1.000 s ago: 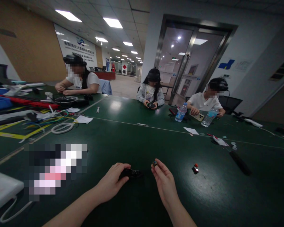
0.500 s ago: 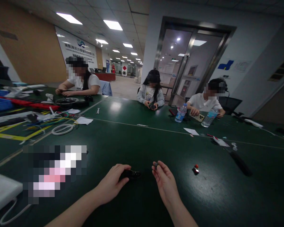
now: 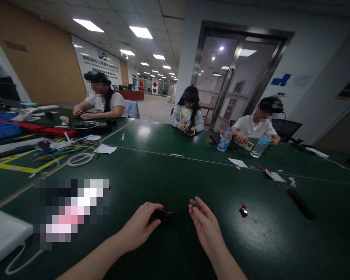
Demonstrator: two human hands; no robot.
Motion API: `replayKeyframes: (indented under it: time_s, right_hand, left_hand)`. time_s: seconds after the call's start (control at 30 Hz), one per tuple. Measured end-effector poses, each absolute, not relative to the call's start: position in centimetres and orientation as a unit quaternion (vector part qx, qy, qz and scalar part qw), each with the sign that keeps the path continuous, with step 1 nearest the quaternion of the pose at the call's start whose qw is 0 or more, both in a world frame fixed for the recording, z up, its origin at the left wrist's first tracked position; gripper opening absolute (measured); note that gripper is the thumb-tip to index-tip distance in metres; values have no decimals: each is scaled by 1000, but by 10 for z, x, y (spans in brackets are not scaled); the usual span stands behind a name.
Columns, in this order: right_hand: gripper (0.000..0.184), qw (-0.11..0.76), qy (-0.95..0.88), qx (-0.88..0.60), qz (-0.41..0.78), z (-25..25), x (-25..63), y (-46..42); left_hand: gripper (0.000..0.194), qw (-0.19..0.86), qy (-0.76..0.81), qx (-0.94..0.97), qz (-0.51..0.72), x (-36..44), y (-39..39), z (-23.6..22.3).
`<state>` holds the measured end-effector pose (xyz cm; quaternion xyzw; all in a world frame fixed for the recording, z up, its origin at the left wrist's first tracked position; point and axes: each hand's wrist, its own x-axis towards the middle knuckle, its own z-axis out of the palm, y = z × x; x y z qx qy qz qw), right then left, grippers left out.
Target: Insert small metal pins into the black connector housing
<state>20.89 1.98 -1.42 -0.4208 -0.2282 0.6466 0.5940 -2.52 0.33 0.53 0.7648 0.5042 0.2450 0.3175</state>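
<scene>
My left hand (image 3: 142, 225) is closed around one end of a dark, elongated object (image 3: 167, 215) low over the green table; its kind is too dark to make out. To the right, my right hand (image 3: 203, 221) pinches a small greyish part (image 3: 195, 203) between thumb and fingers, apart from the dark object. Most of that part is covered by my fingertips. A little red and black piece (image 3: 244, 210) with a shiny face lies on the table to the right of my right hand.
A white box (image 3: 8, 237) with a cable sits at the near left. Coiled white cable (image 3: 80, 160) and loose wires lie beyond. Two water bottles (image 3: 225, 140) stand far right, near a black strip-like object (image 3: 300, 203). Three people sit across the green table (image 3: 151, 175).
The small part has turned slightly within my right fingertips. My left hand keeps its hold on the dark object. The camera view has shifted a little.
</scene>
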Motion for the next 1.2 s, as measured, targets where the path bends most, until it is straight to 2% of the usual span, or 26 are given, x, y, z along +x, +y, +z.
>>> replayKeyframes:
  time_s: [0.33,0.57,1.2]
  right_hand:
    - [43,592,-204,-435,647,2,202,16]
    - [38,578,-218,-456,641,-3,204,16]
    - [40,597,-177,-447,642,2,203,16]
  left_hand:
    - [33,306,504,768,250,-25,5,0]
    - [34,317,503,765,248,-26,5,1]
    - [33,323,512,759,238,-25,4,8]
